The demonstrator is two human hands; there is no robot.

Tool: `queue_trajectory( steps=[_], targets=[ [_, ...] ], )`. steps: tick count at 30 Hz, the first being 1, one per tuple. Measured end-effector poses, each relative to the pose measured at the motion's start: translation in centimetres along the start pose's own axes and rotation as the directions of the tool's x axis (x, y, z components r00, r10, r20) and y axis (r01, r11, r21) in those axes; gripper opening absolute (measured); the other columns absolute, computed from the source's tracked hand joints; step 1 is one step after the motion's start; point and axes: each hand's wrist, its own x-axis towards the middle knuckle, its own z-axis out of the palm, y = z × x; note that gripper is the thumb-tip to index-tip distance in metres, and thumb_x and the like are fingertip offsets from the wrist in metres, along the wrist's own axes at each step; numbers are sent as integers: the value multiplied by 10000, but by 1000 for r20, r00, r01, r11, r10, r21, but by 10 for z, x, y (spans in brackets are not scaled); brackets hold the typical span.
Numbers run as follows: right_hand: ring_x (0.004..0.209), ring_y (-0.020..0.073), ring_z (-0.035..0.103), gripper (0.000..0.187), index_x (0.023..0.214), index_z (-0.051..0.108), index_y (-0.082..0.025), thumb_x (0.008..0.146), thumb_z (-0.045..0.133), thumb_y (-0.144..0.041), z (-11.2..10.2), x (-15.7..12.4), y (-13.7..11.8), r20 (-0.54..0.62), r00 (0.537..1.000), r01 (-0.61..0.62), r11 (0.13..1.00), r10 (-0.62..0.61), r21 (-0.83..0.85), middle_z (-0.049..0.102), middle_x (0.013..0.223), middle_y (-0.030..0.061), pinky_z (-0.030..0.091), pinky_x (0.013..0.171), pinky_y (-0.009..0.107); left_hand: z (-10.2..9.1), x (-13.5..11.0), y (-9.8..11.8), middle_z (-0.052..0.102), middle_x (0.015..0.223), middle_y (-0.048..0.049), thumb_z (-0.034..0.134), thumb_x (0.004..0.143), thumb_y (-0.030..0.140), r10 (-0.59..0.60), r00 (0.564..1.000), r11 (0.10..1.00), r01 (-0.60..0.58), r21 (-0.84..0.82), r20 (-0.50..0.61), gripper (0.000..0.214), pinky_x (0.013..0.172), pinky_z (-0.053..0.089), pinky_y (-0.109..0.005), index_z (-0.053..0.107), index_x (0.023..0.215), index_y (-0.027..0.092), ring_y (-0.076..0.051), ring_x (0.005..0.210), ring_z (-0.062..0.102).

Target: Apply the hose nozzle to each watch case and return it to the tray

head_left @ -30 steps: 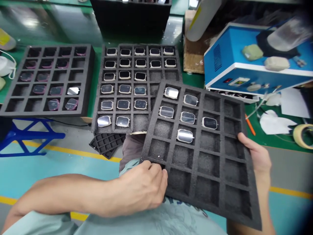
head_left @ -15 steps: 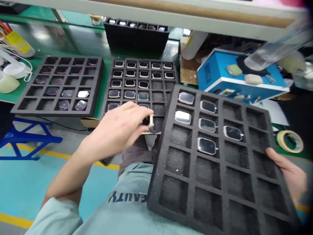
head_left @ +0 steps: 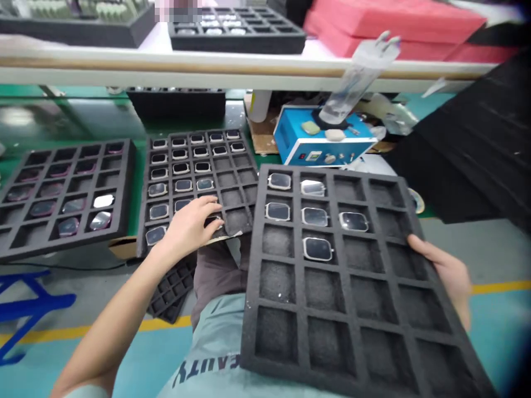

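Observation:
A black foam tray (head_left: pixel 296 301) with a grid of cells rests tilted on my lap, and several watch cases (head_left: pixel 317 249) lie in its far cells. My right hand (head_left: pixel 446 273) grips this tray's right edge. My left hand (head_left: pixel 193 225) reaches onto the middle foam tray (head_left: pixel 238 166) on the bench. Its fingertips press down over a front-row cell, closed on a pale watch case (head_left: pixel 217 222) that shows only partly. That tray holds several rows of watch cases.
Another foam tray (head_left: pixel 118 171) with pinkish cases lies at the left. A blue box (head_left: pixel 319 145) with a clear bottle (head_left: pixel 352 83) on it stands behind. Stacked black foam (head_left: pixel 477 155) rises at the right. A shelf (head_left: pixel 249 67) above carries more trays. A small tray (head_left: pixel 172 290) hangs under the bench.
My left hand went from the lap tray's near-left corner, lifted with a watch case, and now rests on the middle tray's front row. The view tilted up, showing the shelf.

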Motion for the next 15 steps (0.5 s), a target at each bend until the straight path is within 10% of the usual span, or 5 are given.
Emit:
queue_trajectory(
  steps=[3,8,15],
  targets=[
    [784,350,846,336,1108,793,-227,815,630,-251,29,-14,-7,9,1000,-7,1000,7,-14,866,961,90,712,886,540,-8,48,24,765,1239,-111,628,1026,303,64,992,994,-74,-86,-111,217,1047,578,-458,760,1148,181,-268,1188,705],
    [789,338,848,352,1061,792,-247,735,669,-199,38,-20,-11,45,998,48,999,-48,-6,870,977,61,704,899,507,-7,128,63,774,1123,-160,695,953,265,226,948,959,-257,120,223,200,918,577,-451,790,1048,117,-336,1113,704],
    [739,338,840,433,1083,792,-315,679,709,-182,16,-1,-7,25,993,117,993,-118,15,871,972,17,718,857,484,19,145,70,787,1111,-155,697,905,187,274,902,942,-321,93,333,290,840,554,-402,743,1184,122,-326,1082,726]
  ],
)
